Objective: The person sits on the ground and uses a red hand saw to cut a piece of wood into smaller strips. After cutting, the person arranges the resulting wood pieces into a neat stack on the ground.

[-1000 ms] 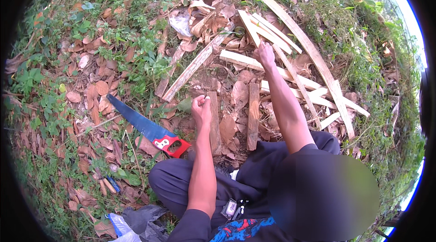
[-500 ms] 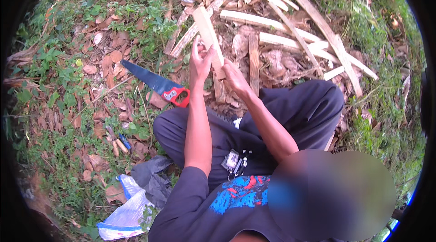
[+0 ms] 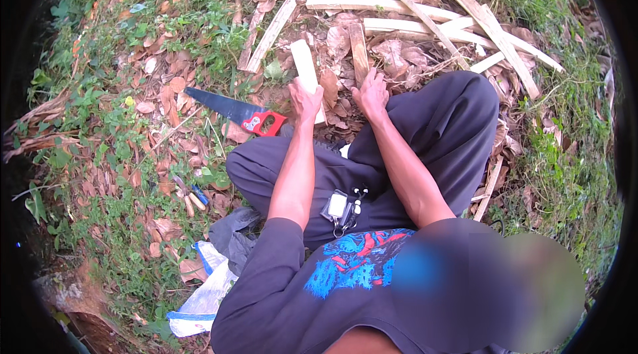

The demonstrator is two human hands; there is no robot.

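My left hand (image 3: pixel 307 99) is closed round a short pale wood board (image 3: pixel 305 63) whose bare end points away from me. To its right, my right hand (image 3: pixel 372 96) reaches over the near part of a short brown wood strip (image 3: pixel 358 48), thumb and fingers apart on either side. The hand hides the strip's near end. A handsaw (image 3: pixel 232 109) with a dark blade and red handle lies on the ground left of my left hand, beyond my knee.
Several long pale wood strips (image 3: pixel 379 4) lie crossed over dry leaves at the far right. Another strip (image 3: pixel 282 22) rests at far centre. Small tools with wooden and blue handles (image 3: pixel 191 200) lie left of my folded legs, near a white plastic bag (image 3: pixel 206 301) and grey cloth (image 3: pixel 234 238).
My right hand has left the pale board and moved right to the brown strip. My left hand has lowered the board toward the ground, nearer my legs. The view has shifted slightly.
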